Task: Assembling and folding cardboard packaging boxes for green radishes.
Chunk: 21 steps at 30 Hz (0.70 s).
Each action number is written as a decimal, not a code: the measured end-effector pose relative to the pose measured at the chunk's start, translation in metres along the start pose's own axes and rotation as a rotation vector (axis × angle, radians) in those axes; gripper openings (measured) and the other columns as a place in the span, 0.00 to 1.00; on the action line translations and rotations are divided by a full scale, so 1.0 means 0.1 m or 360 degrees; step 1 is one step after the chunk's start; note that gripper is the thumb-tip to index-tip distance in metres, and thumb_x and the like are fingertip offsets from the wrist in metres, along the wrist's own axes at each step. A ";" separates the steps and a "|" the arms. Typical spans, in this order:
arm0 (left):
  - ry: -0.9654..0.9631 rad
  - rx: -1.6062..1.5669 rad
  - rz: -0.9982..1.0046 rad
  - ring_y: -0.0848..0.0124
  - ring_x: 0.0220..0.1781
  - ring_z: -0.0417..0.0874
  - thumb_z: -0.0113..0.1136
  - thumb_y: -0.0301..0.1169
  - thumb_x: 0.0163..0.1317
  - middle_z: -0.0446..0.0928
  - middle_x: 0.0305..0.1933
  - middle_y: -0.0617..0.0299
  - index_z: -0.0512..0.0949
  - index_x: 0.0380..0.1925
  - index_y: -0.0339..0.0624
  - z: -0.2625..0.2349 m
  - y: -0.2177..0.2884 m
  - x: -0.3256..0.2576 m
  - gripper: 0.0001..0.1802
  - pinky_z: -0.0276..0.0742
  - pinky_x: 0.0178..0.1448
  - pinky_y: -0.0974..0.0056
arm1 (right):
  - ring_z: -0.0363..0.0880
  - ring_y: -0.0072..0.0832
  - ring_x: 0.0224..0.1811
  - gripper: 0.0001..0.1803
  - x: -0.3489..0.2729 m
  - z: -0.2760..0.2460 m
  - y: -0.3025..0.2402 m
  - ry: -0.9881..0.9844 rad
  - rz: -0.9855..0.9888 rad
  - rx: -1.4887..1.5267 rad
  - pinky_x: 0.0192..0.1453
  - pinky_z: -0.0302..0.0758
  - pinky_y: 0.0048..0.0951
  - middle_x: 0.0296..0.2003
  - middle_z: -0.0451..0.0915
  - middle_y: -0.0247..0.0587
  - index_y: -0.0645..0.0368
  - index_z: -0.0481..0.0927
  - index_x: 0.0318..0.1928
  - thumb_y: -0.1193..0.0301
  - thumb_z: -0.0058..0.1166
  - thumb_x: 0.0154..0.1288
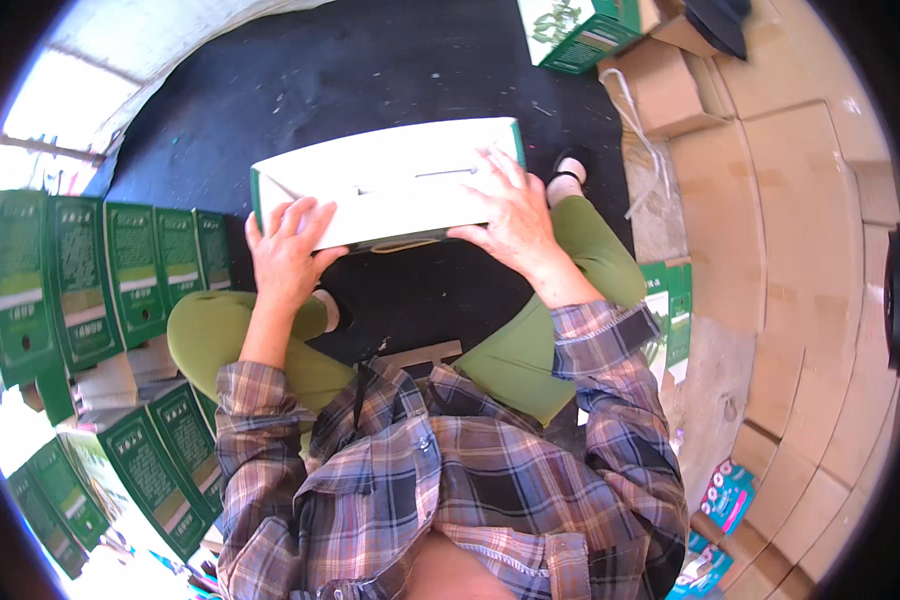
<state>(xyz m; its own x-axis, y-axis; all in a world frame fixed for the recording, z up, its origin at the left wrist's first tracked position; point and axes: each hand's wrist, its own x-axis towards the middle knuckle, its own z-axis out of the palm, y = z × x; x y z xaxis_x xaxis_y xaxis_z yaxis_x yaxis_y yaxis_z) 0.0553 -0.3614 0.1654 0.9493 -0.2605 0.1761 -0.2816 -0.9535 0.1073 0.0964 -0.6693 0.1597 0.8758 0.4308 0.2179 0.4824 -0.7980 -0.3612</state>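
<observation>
In front of me, between my knees, is a cardboard box (pixel 390 205) with a bright white face toward me and dark green edges. A thin seam or slot runs across the white face. My left hand (pixel 288 245) grips its near left end, fingers bent over the white face and thumb along the lower edge. At the other end my right hand (pixel 518 215) holds the box, its fingers lying over the white face and its thumb at the near edge. A yellowish strip shows at the box's lower edge; its underside is hidden.
Printed green boxes (pixel 80 280) stand in rows on the left, with more stacked lower down. A wall of brown cartons (pixel 800 230) rises on the right. Another green box (pixel 590 35) and an open carton (pixel 670 85) with white cord (pixel 638 115) sit at the upper right. Black sheeting (pixel 370 70) covers the floor.
</observation>
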 end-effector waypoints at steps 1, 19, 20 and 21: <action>0.0004 0.0024 -0.0001 0.62 0.62 0.70 0.71 0.46 0.44 0.74 0.57 0.64 0.77 0.54 0.57 0.02 0.01 0.00 0.33 0.54 0.66 0.38 | 0.54 0.40 0.72 0.32 -0.01 0.01 0.01 0.0018 -0.0017 -0.0014 0.61 0.61 0.49 0.67 0.63 0.46 0.51 0.81 0.49 0.51 0.70 0.43; 0.0223 -0.0197 0.0042 0.47 0.68 0.61 0.67 0.49 0.50 0.63 0.69 0.53 0.70 0.63 0.48 0.15 -0.09 0.01 0.39 0.60 0.67 0.44 | 0.56 0.41 0.70 0.31 -0.11 0.01 0.05 0.0065 0.0036 0.0003 0.60 0.64 0.47 0.66 0.62 0.45 0.49 0.77 0.56 0.49 0.62 0.54; 0.0298 -0.0240 0.0000 0.49 0.67 0.62 0.66 0.46 0.53 0.61 0.70 0.52 0.67 0.65 0.48 0.13 -0.09 0.00 0.39 0.62 0.65 0.47 | 0.59 0.43 0.68 0.30 -0.08 0.02 0.06 0.0204 0.0140 0.0201 0.61 0.65 0.45 0.66 0.63 0.46 0.49 0.76 0.57 0.52 0.62 0.55; 0.0377 -0.0272 -0.0049 0.51 0.65 0.64 0.65 0.42 0.56 0.60 0.70 0.50 0.64 0.67 0.47 0.08 -0.13 -0.01 0.39 0.64 0.64 0.49 | 0.62 0.45 0.66 0.29 -0.03 0.04 0.07 0.0341 0.0233 0.0408 0.62 0.66 0.44 0.65 0.65 0.46 0.50 0.75 0.58 0.55 0.62 0.57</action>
<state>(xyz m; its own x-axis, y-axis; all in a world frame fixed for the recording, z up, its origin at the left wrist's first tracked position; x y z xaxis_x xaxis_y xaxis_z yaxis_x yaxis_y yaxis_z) 0.0587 -0.3504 0.1556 0.9042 -0.1698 0.3918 -0.2915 -0.9160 0.2757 0.0971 -0.6744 0.1527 0.9253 0.1999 0.3222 0.3647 -0.7016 -0.6122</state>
